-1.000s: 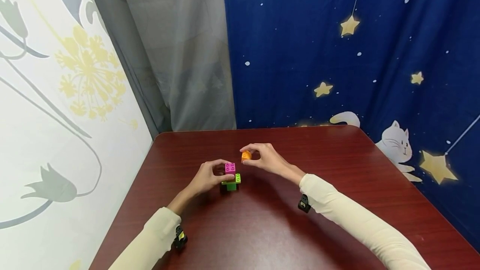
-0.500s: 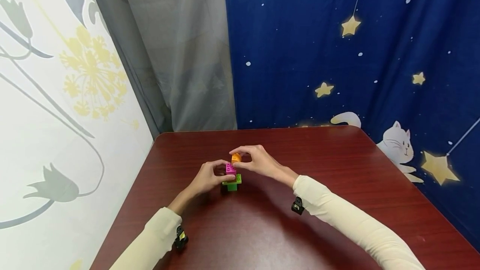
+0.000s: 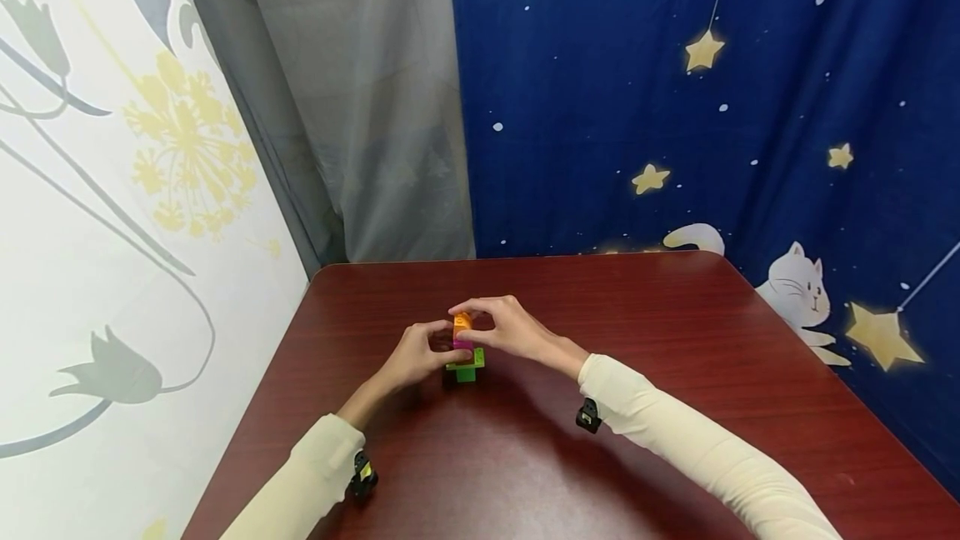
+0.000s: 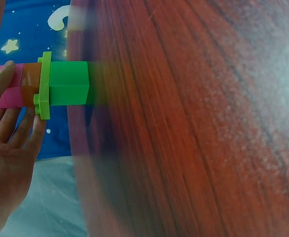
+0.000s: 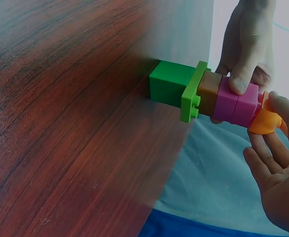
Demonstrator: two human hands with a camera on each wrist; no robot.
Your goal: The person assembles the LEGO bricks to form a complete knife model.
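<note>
A small tower of toy building bricks stands on the table. From the bottom it has a green brick [image 5: 171, 83], a lime plate [image 5: 191, 94], a brown brick [image 5: 209, 93] and two pink bricks [image 5: 228, 104]. My left hand [image 3: 409, 358] grips the tower at the pink bricks, thumb on the near side. At the top, my right hand [image 3: 519, 332] pinches a rounded orange brick [image 5: 266, 121] between thumb and fingers. It meets the upper pink brick at a slight tilt, with some pink studs showing in the right wrist view.
The dark red wooden table [image 3: 637, 315] extends around the tower. A grey curtain [image 3: 375, 107] and a blue starry curtain [image 3: 585, 107] hang behind its far edge. A white patterned wall [image 3: 247, 340] borders the left side.
My right hand has moved left and slightly down, bringing the orange brick from beside the tower onto the top of the pink bricks. My left hand keeps its grip in place.
</note>
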